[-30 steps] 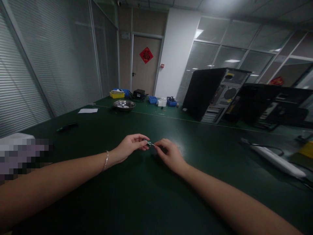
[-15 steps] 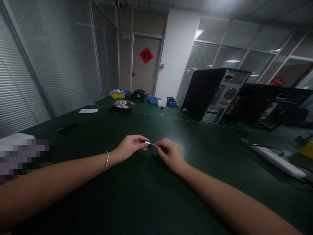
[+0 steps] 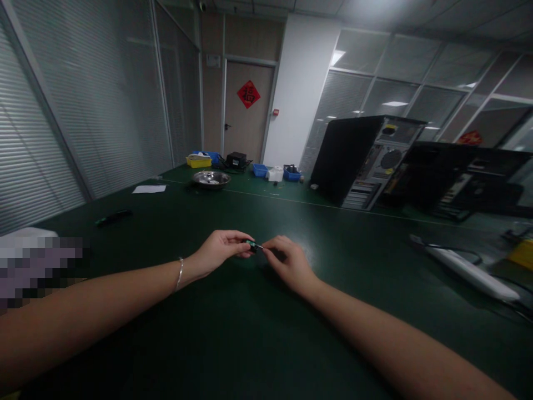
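Note:
My left hand point(image 3: 222, 250) pinches a tiny green part point(image 3: 251, 244) between thumb and fingertips, just above the dark green table point(image 3: 250, 333). A silver bracelet circles that wrist. My right hand point(image 3: 287, 261) rests on the table right beside it, its fingertips pinched on a thin light pin that sticks out of the part's right side. The part is too small to make out in detail.
Far back stand a metal bowl point(image 3: 211, 179), a yellow tray point(image 3: 199, 161), blue bins point(image 3: 260, 169) and a sheet of paper point(image 3: 149, 189). A dark tool point(image 3: 113, 217) lies at left. An open computer case point(image 3: 368, 161) and a white power strip point(image 3: 470, 272) are at right.
The small part has been turned in my left fingers, showing a pale side half a second ago and its green side now. Both hands stay in place.

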The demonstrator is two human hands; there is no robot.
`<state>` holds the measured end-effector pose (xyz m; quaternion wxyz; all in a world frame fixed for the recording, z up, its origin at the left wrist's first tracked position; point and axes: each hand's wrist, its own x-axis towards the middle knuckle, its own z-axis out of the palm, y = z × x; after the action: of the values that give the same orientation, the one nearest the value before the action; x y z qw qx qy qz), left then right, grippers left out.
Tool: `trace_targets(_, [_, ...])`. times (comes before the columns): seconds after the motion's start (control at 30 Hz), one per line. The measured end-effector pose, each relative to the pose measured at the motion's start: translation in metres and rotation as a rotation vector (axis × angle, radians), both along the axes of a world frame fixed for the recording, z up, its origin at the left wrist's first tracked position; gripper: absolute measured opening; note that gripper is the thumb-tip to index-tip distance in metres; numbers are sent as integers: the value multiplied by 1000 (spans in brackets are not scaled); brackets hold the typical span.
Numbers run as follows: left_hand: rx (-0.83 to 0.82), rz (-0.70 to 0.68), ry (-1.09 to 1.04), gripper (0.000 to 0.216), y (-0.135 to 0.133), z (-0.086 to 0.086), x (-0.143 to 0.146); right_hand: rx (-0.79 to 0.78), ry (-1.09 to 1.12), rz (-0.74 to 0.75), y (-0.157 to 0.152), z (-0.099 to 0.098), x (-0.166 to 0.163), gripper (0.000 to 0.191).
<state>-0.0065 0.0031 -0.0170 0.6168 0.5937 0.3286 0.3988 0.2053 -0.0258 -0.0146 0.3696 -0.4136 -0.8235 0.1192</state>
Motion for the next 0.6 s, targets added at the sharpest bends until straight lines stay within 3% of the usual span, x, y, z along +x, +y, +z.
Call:
trace_targets(0.17, [57,21,23,26,-4,3,1,6,-19,-26,-2,2,-2,14])
trace_targets(0.43, [-143,-34,-79,18,-5,6,0,24,-59,-34,-4,3,-3,14])
trace_targets(0.6, [-178,-83,-128,17,-2,3,-2,49,-96,-41,-4,2,-3,14])
